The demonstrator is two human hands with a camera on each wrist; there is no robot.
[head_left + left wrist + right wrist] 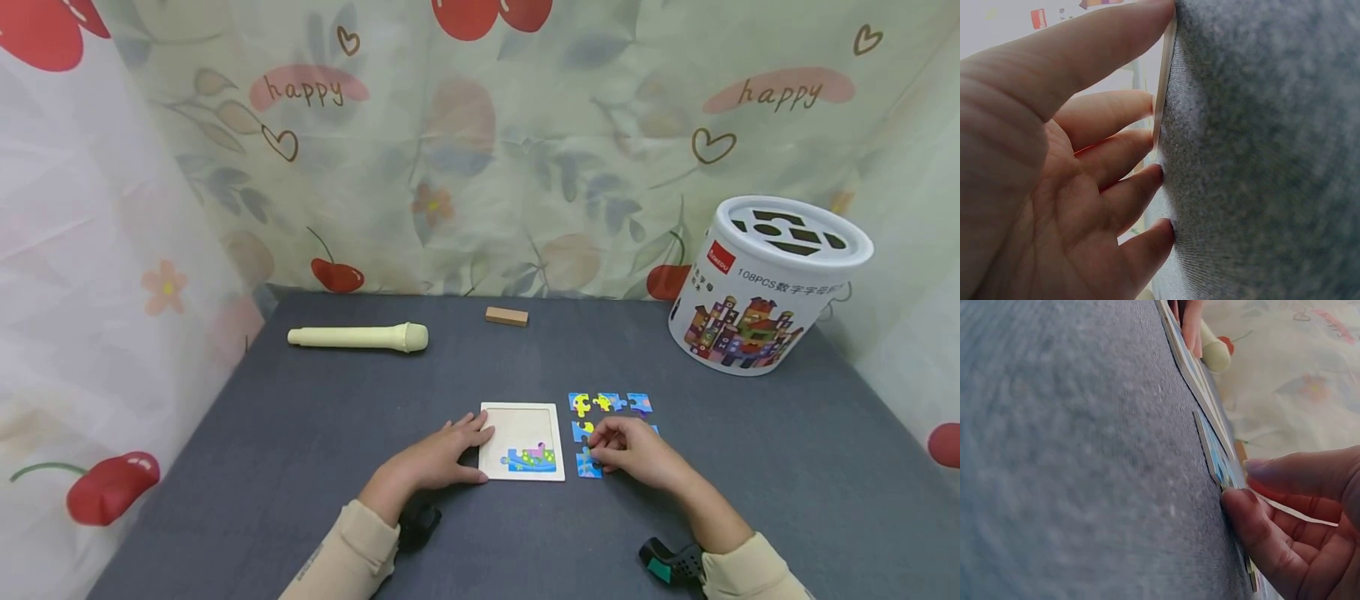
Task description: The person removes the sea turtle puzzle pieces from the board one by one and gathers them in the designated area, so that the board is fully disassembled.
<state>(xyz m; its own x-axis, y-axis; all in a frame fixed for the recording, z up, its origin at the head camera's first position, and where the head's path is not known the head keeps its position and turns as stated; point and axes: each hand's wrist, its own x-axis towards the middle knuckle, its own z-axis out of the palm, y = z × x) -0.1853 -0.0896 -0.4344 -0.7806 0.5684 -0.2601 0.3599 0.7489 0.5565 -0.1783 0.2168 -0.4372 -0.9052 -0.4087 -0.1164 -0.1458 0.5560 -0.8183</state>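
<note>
A square wooden puzzle tray [493, 417] lies flat, with joined blue, green and pink pieces [532, 458] in its lower right part. My left hand [442, 454] rests at the tray's left side, fingers spread; its thumb [1116, 37] touches the tray edge [1163, 87]. To the right of the tray, my right hand [637, 450] pinches at a blue jigsaw piece [587, 467] with thumb and index finger. That piece [1210, 447] lies along the cloth in the right wrist view, its near end at the fingertips. Other loose jigsaw pieces [579, 403] lie in rows beyond, some partly hidden under the hand.
A cream toy microphone [352, 337] lies at the back left. Behind the tray sits a small wooden block [507, 316]. At the back right stands a large white bucket [757, 292] with a holed lid. Patterned curtains [480, 167] hang behind the grey table [337, 400].
</note>
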